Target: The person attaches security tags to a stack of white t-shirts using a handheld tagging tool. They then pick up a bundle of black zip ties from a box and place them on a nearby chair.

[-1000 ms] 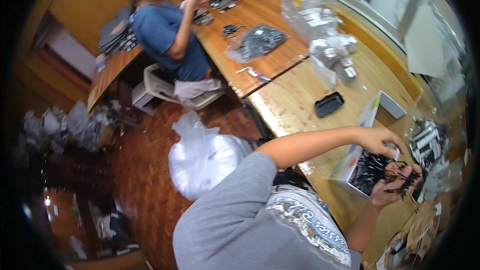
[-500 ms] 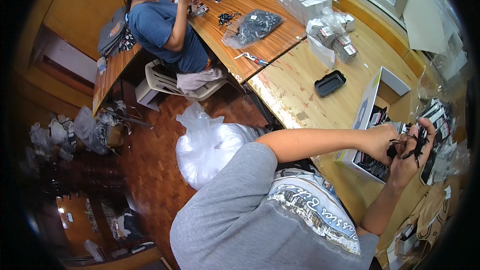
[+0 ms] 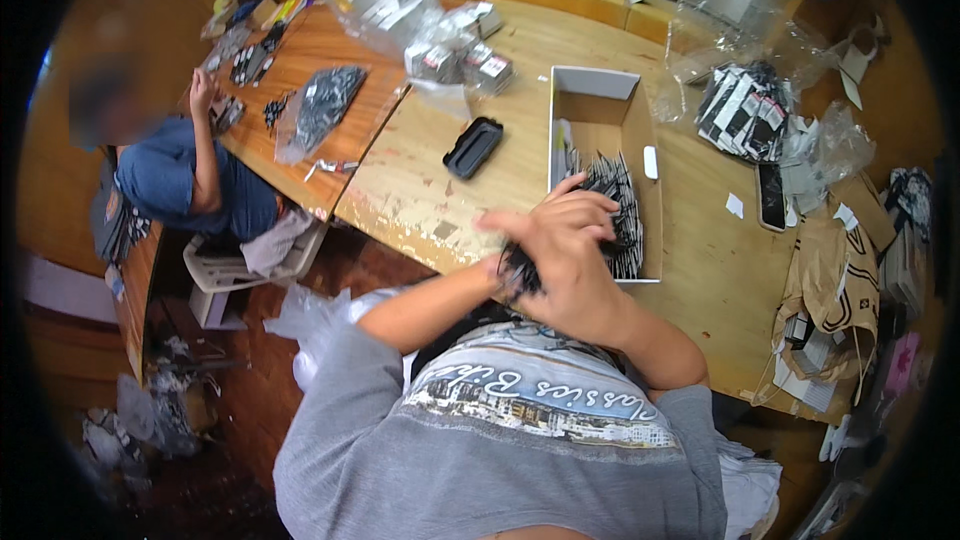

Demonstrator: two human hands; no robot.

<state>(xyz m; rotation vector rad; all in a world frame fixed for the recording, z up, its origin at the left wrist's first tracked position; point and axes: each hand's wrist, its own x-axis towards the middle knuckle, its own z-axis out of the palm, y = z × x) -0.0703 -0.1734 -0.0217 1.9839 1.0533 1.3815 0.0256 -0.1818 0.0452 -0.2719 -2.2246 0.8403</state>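
Over the near edge of the table, my two hands are together in front of my shirt. My right hand (image 3: 575,255) lies across the left with its back up, its thumb out to the left and its fingers bent. A bunch of thin black strands (image 3: 520,272) shows under its thumb, against the palm side. My left hand (image 3: 497,268) comes in from the left beneath it, and its fingers are mostly hidden. Just beyond the hands stands a white open box (image 3: 650,230), part filled with upright rows of black-and-silver flat pieces (image 3: 625,205).
A black open case (image 3: 473,148) lies left of the box. Bagged small boxes (image 3: 435,60), a bag of black parts (image 3: 325,110) and pliers (image 3: 332,168) lie farther left, near a seated person (image 3: 200,170). At right are a phone (image 3: 771,196), packed cards (image 3: 742,112) and a brown paper bag (image 3: 825,280).
My view has turned right, so the table appears farther left. Both hands have come from the box's right side to in front of my chest, with the right now covering the left.
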